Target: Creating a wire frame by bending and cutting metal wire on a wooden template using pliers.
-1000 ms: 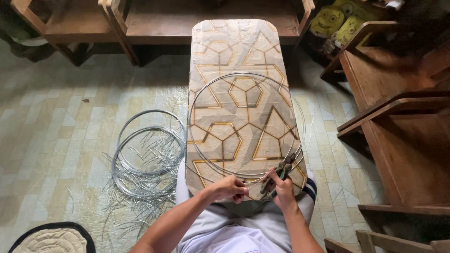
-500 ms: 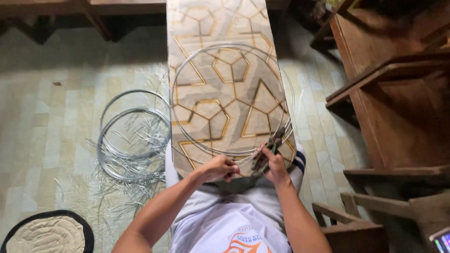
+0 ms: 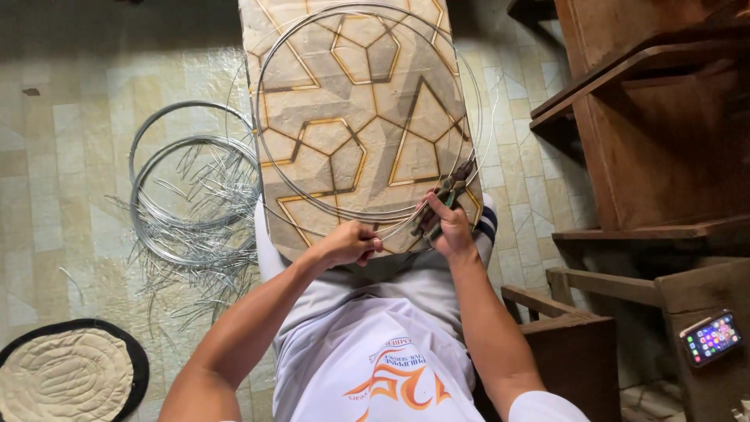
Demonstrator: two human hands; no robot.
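The left hand (image 3: 349, 244) is closed, pinching the near edge of a wire hoop (image 3: 367, 117). The right hand (image 3: 453, 228) is closed around pliers (image 3: 444, 197), whose nose meets the same wire just beside the left hand's pinch. The hoop, several loops of thin grey wire, lies flat on a patterned board (image 3: 351, 148) that rests across the person's lap and runs away from them. On the tiled floor (image 3: 70, 195) to the left lies a wire coil (image 3: 191, 191) with loose cut strands around it. A round mat (image 3: 66, 375) sits at the lower left. Wooden furniture (image 3: 648, 133) stands to the right, with a phone (image 3: 709, 337) on a low piece.
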